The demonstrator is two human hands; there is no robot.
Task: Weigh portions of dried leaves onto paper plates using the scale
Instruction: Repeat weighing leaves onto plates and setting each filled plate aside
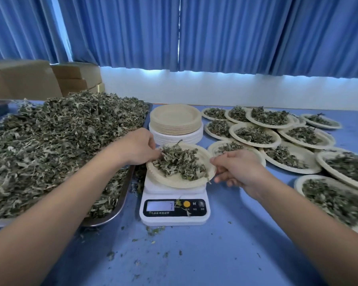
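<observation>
We are holding the paper plate [174, 182] on the scale [175, 217], which is standing about midway between the left and right edges of the surface [215, 254]. The plate is sitting a little tilted on the platform. Our right hand [242, 168] is pinching the plate's right rim between thumb and fingers. Our left hand [140, 147] is curling its fingers at the left rim, but the dried leaves [180, 162] are hiding the tips, so we cannot tell whether it is gripping the rim or only some leaves. We are judging the plate as very light and thin, likely bending if one side alone is lifted, so taking it by two opposite rims and keeping it level is looking safest. The leaves are seeming brittle and loose; they are piling toward the far left of the plate, and a few are hanging over the rim, so a quick tilt could be spilling them. Crumbs are already lying on the display [159, 205] and on the surface. The tray [120, 201] with the big heap [60, 141] is lying along the left edge, the stack of empty plates [175, 118] is standing just behind the scale, and the filled plates [232, 131] are spreading toward the right edge.
</observation>
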